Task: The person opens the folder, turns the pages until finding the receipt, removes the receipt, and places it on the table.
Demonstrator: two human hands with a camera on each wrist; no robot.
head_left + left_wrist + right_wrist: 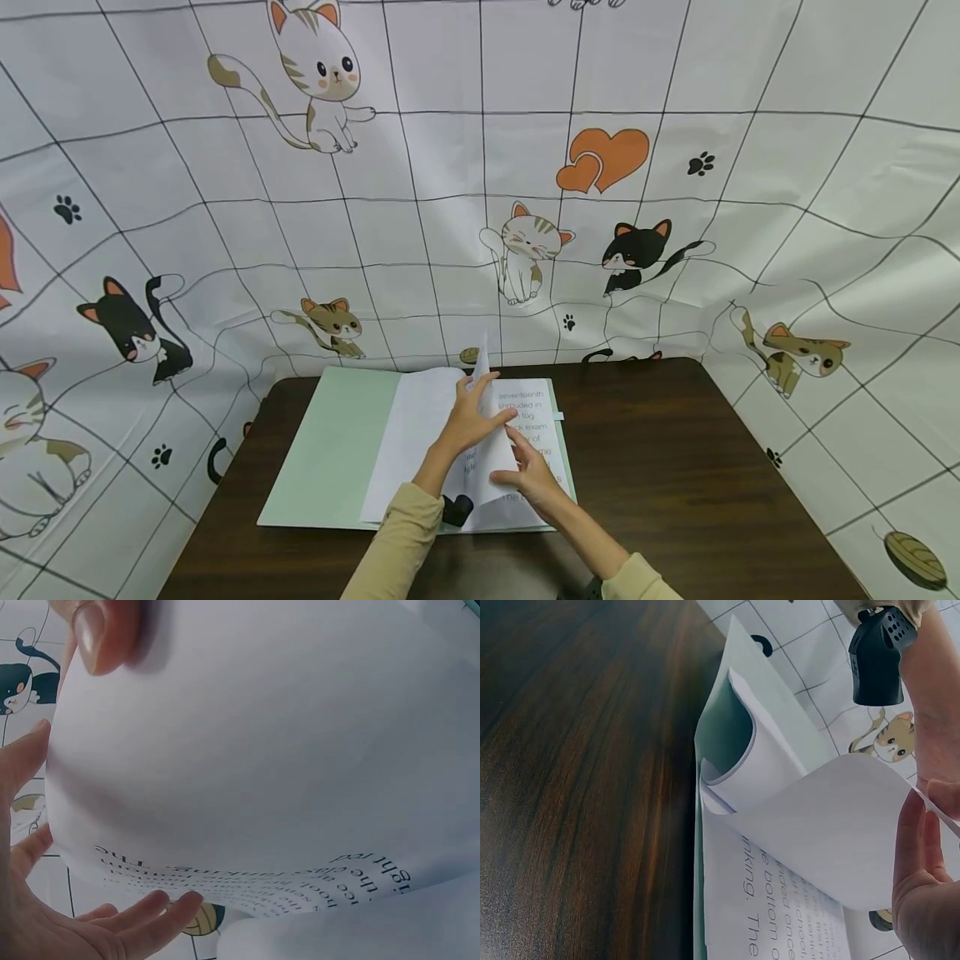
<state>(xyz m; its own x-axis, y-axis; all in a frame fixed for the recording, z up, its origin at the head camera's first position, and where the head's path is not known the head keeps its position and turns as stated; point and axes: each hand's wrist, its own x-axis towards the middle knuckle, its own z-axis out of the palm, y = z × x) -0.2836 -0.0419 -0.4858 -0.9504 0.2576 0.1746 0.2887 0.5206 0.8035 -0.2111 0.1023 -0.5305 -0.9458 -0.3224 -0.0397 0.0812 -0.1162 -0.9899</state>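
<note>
A raised sheet of paper (491,454) curves up from a stack of printed pages (528,417) in a pale green folder (337,450). My right hand (536,479) pinches the sheet's free edge; in the left wrist view a thumb (97,634) lies on the blank face of the sheet. My left hand (468,417) is beside the sheet's upper part with fingers spread. In the left wrist view its straight fingers (154,922) reach around the sheet's edge. In the right wrist view, the right hand (922,900) is at the lifted sheet's edge.
The folder lies open on a dark wooden table (645,467). Turned pages (416,433) rest on its left side. A small white tab (558,416) sticks out at the right. A cat-patterned sheet (435,167) hangs behind. A black wrist device (877,667) is on the left forearm.
</note>
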